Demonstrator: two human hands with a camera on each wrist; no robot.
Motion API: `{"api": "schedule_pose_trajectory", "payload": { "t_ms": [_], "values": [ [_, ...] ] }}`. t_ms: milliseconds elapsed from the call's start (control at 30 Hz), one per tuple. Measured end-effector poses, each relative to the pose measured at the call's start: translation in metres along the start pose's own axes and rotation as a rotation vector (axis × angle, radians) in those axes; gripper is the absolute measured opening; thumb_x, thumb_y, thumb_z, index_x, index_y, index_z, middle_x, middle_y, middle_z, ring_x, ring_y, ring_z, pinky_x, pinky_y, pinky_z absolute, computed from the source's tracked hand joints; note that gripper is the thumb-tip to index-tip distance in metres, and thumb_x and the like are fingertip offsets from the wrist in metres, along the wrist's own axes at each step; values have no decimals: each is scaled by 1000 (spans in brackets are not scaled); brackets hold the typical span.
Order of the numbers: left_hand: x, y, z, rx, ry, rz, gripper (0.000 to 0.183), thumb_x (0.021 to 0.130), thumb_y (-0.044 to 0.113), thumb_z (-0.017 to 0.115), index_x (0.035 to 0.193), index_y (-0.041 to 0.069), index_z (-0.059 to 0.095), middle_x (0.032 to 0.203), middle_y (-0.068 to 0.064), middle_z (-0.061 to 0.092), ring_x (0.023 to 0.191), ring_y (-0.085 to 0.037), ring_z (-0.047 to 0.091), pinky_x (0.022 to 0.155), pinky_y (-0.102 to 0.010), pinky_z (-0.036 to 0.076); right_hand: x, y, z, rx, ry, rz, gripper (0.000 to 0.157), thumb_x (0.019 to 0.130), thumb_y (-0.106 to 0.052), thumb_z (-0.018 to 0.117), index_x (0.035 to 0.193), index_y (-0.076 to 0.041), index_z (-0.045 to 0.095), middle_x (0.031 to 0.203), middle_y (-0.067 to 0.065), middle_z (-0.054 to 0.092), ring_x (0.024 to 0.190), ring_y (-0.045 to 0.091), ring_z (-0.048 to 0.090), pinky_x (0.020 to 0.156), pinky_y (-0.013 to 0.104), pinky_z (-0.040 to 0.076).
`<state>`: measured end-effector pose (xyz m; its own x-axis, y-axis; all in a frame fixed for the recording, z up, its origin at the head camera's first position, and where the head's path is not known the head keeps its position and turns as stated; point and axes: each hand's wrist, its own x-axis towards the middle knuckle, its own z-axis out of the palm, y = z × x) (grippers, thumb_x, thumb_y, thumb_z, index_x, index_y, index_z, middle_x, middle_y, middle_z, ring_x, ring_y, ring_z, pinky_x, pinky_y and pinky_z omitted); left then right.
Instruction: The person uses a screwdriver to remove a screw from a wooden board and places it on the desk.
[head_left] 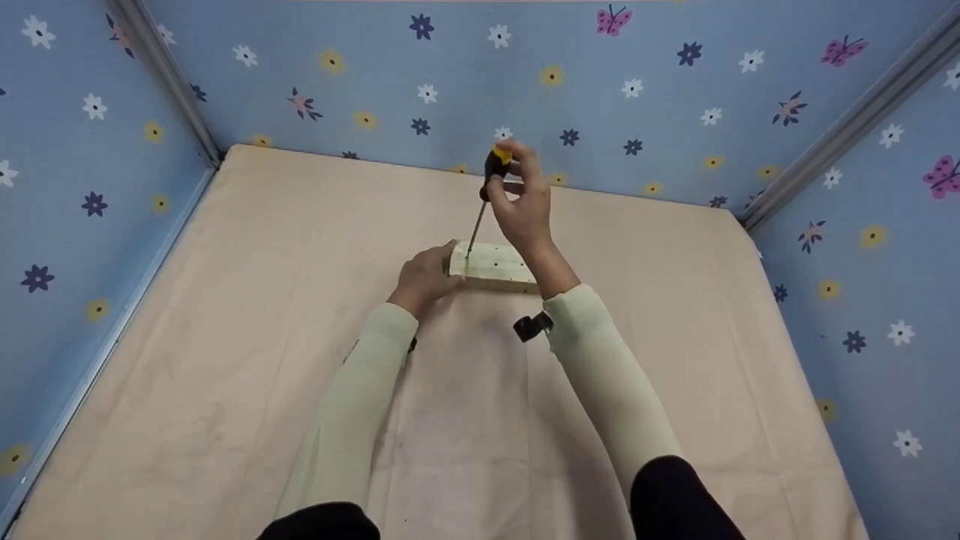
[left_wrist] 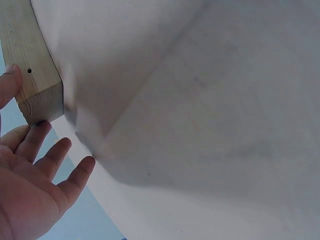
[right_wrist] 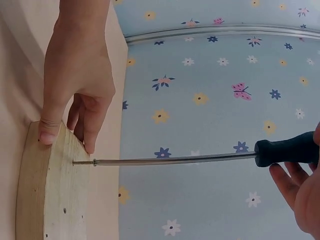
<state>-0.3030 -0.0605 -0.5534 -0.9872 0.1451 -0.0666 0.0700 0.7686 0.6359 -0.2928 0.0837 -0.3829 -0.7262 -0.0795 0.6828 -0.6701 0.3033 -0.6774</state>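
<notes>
A pale wooden block (head_left: pixel 487 276) with several small dark holes lies on the cloth. My left hand (head_left: pixel 426 276) holds its left end between thumb and fingers; in the left wrist view the thumb lies on one face and a fingertip touches the far edge, while other fingers spread loosely. Above the block, my right hand (head_left: pixel 526 206) grips the black and yellow handle of a screwdriver (head_left: pixel 493 171), which stands slightly tilted. In the right wrist view its tip meets the head of a screw (right_wrist: pixel 83 162), whose threaded shank projects partly from the block's top face.
A beige cloth (head_left: pixel 247 315) covers the table under the block. Blue panels (head_left: pixel 300 67) with flowers and butterflies rise behind it and at both sides, joined by grey metal posts (head_left: pixel 169 75). A black wrist camera (head_left: pixel 531 327) sticks out from the right sleeve.
</notes>
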Motion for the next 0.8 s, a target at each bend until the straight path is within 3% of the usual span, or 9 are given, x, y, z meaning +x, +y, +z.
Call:
{"api": "schedule_pose_trajectory", "payload": {
  "t_ms": [133, 367, 600, 800],
  "values": [
    [-2, 0, 0, -1, 9, 7, 70, 74, 31, 66, 136, 22, 33, 133, 4, 44, 121, -17, 42, 98, -40, 35, 0, 1, 1, -26, 14, -2, 35, 80, -7, 59, 114, -8, 51, 106, 10, 43, 85, 19, 55, 66, 36, 51],
    [-3, 0, -1, -13, 11, 5, 70, 73, 32, 65, 136, 23, 33, 131, 3, 46, 120, -18, 44, 99, -40, 34, 0, 3, 1, -38, 29, -35, 36, 82, 1, 50, 117, -5, 46, 112, 10, 47, 88, 18, 55, 68, 34, 51],
    [0, -1, 0, -33, 6, 6, 70, 72, 31, 67, 135, 25, 36, 130, 5, 47, 120, -17, 44, 99, -41, 34, 0, 3, 1, -55, 55, -45, 37, 80, -5, 58, 115, -3, 48, 106, 13, 43, 81, 21, 52, 63, 33, 50],
    [-1, 0, 0, -9, 6, 0, 70, 73, 32, 66, 135, 23, 35, 132, 4, 45, 121, -18, 43, 99, -40, 34, -1, 3, 1, -33, 41, -36, 36, 83, -3, 53, 118, -4, 48, 110, 13, 45, 89, 21, 55, 67, 33, 51]
  ]
}}
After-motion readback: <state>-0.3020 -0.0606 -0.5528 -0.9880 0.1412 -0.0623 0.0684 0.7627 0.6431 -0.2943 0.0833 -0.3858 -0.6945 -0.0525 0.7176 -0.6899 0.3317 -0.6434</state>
